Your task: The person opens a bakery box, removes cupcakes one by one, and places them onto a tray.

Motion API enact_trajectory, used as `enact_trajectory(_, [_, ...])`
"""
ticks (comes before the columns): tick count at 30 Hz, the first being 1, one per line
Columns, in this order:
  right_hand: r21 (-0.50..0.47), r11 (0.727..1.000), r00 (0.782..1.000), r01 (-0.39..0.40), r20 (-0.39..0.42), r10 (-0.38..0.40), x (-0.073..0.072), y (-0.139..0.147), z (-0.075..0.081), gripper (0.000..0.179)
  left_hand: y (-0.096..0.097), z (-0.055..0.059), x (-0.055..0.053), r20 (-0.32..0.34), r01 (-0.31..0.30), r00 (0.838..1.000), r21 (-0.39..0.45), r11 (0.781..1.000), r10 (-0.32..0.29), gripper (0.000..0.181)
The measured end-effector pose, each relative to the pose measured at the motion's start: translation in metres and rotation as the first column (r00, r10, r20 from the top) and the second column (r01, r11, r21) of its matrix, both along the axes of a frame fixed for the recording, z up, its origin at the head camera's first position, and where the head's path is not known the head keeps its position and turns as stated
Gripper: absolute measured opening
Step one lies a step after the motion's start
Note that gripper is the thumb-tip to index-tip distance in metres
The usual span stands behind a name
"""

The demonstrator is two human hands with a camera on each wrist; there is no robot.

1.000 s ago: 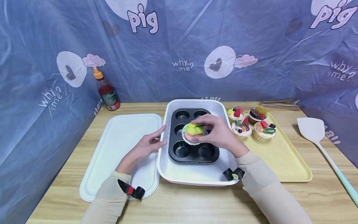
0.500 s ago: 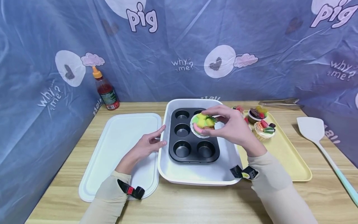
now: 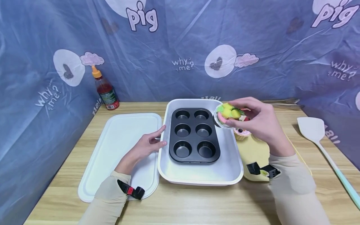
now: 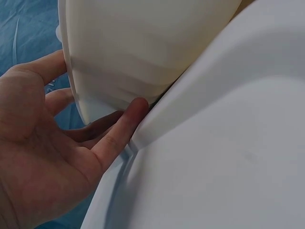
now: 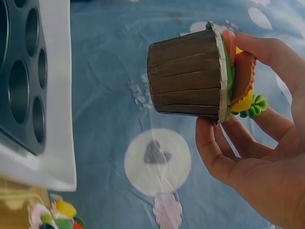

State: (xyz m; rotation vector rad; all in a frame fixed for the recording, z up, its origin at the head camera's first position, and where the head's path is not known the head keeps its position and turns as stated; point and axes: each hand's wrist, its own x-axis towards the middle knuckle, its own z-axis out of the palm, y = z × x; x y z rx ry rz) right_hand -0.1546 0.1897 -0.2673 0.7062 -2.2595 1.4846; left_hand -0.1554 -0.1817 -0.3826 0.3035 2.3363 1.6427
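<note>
My right hand (image 3: 260, 120) pinches a toy cupcake (image 3: 230, 113) by its top, above the right rim of a white tub (image 3: 199, 173). The cupcake has a brown pleated cup (image 5: 186, 74) and a topping of yellow, green and pink pieces. A black muffin tin (image 3: 192, 135) lies in the tub, its round wells bare. My left hand (image 3: 144, 146) touches the tub's left side with thumb and fingers extended. In the left wrist view its fingers rest against the tub's outer wall (image 4: 128, 47).
A yellow tray (image 3: 256, 151) stands right of the tub; another cupcake (image 3: 242, 133) shows there, partly hidden by my right hand. A white board (image 3: 121, 140) lies at left. A sauce bottle (image 3: 107, 93) stands behind it. A spatula (image 3: 312, 128) and tongs (image 3: 284, 105) lie at right.
The right hand has carried the cupcake from above the muffin tin rightward, to the tub's right edge by the yellow tray. The left hand stays at the tub's side.
</note>
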Motion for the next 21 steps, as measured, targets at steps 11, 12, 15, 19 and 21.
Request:
enact_trajectory(11, [-0.011,0.99,0.987,0.144,0.067,-0.143,0.003,0.022,0.006,0.049,0.001,0.002,0.003,-0.006,0.002,1.0,0.004,1.0,-0.002,0.069])
enact_trajectory(12, [-0.006,0.989,0.986,0.15,0.074,-0.149,0.004,0.024,0.006,0.049,0.001,0.002,0.003,-0.007,0.001,1.0,0.001,1.0,-0.001,0.069])
enact_trajectory(15, [0.009,0.985,0.979,0.173,0.108,-0.173,0.005,0.029,0.006,0.05,0.002,0.003,0.004,-0.01,0.001,1.0,-0.011,1.0,-0.001,0.069])
enact_trajectory(19, [0.056,0.975,0.962,0.216,0.16,-0.222,0.007,0.036,0.005,0.05,0.002,0.003,0.003,-0.009,-0.004,1.0,-0.015,1.0,0.004,0.07])
enact_trajectory(21, [0.08,0.969,0.953,0.235,0.179,-0.246,0.007,0.04,0.002,0.051,0.002,0.004,0.003,-0.006,-0.01,1.0,-0.013,1.0,0.01,0.07])
